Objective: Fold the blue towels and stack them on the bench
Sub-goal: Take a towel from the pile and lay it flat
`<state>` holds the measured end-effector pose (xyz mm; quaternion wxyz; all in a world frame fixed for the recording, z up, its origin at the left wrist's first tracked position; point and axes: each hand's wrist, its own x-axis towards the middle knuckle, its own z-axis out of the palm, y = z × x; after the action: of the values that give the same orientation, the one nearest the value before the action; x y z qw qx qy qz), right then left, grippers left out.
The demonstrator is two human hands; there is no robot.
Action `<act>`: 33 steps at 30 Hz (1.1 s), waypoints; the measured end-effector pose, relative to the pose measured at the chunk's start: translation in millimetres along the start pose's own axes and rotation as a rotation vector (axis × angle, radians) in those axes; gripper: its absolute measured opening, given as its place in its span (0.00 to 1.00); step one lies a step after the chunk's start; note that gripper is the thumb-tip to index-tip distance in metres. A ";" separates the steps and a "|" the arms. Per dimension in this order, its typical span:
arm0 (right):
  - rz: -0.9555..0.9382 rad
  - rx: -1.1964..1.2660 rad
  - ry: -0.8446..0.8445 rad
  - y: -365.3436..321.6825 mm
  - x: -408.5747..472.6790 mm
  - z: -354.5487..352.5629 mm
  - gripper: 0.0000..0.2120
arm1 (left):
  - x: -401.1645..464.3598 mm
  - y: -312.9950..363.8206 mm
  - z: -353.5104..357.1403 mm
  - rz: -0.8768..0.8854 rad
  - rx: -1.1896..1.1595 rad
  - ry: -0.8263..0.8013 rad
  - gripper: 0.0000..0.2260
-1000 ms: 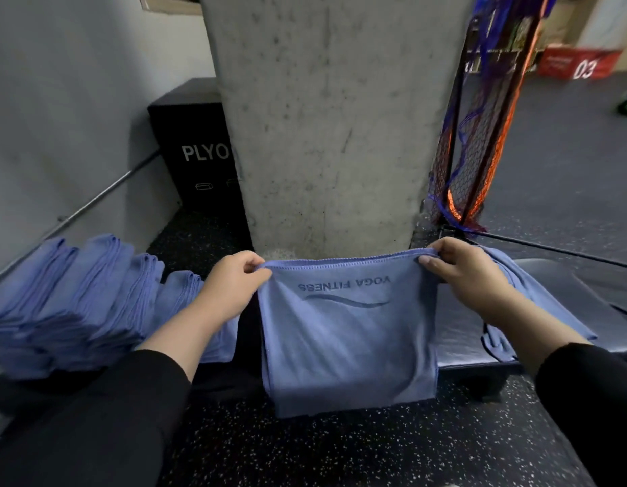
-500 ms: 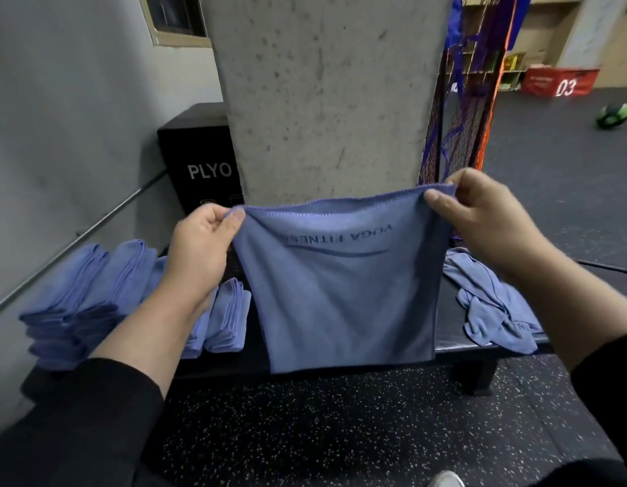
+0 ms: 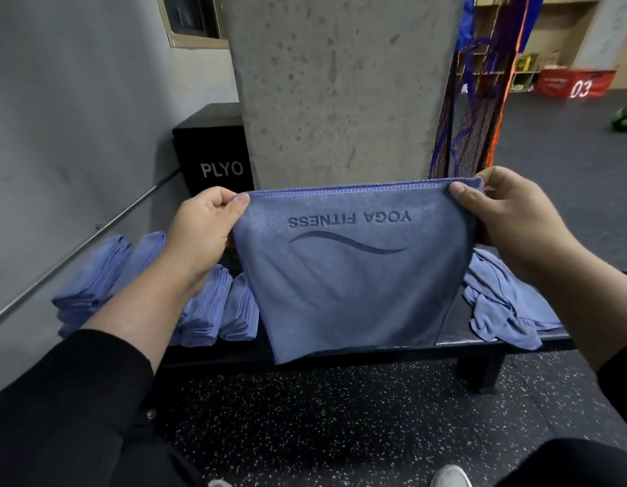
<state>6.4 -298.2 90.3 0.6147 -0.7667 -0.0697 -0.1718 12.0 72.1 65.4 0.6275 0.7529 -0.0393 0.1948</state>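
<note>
We held one blue towel (image 3: 350, 275) up in the air above the bench (image 3: 452, 342), its printed side toward us and upside down. Our left hand (image 3: 203, 233) pinched its top left corner and our right hand (image 3: 505, 219) pinched the top right, the hem stretched taut between them. By our judgement much was already done: several folded towels (image 3: 206, 311) stood in stacks along the left end of the bench. A crumpled heap of unfolded towels (image 3: 498, 300) lay at the right end, so that work, and this towel, remained.
</note>
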 end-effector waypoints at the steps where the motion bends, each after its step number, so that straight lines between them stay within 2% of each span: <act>1: 0.004 0.022 -0.005 2.2 -0.5 -0.2 0.10 | -2.2 -4.3 0.5 -0.028 -0.022 -0.033 0.11; 4: 0.024 0.067 -0.017 14.6 0.4 -0.4 0.10 | -3.9 -22.2 4.1 -0.099 -0.083 -0.119 0.11; 8: 0.062 0.025 -0.023 37.1 14.5 5.5 0.11 | 10.1 -45.0 12.7 -0.167 -0.051 -0.128 0.10; 12: 0.123 -0.053 0.022 69.5 58.2 22.5 0.20 | 51.1 -71.0 33.6 -0.150 0.112 -0.051 0.11; 16: 0.145 -0.303 0.053 113.7 123.9 50.8 0.14 | 117.4 -117.8 58.8 -0.187 0.341 -0.018 0.09; 18: 0.213 -0.521 0.012 139.2 140.8 65.5 0.19 | 128.0 -138.7 76.9 -0.213 0.598 -0.068 0.18; 20: 0.244 -0.698 -0.023 169.7 135.7 81.0 0.25 | 110.9 -159.7 100.6 -0.108 0.781 -0.137 0.20; 22: 0.187 -0.775 -0.118 196.8 105.2 100.9 0.22 | 64.3 -183.8 127.5 0.021 0.853 -0.355 0.20; 24: 0.133 -0.808 -0.289 218.4 63.8 120.2 0.21 | 11.3 -209.2 143.9 0.065 0.996 -0.600 0.22; 26: 0.163 -0.843 -0.459 239.0 31.7 131.3 0.22 | -24.0 -231.7 147.9 0.063 1.141 -0.726 0.25; 29: 0.209 -1.017 -0.599 266.9 8.4 133.1 0.30 | -32.7 -245.3 144.2 0.060 1.156 -0.734 0.27; 33: 0.114 -1.068 -0.573 284.4 13.0 129.2 0.34 | -20.1 -249.4 144.8 0.042 1.141 -0.722 0.27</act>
<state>132.0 -241.5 -190.4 0.1104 -0.9873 -0.0953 0.0634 104.5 -18.4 -193.0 0.0750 0.9832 -0.1522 -0.0667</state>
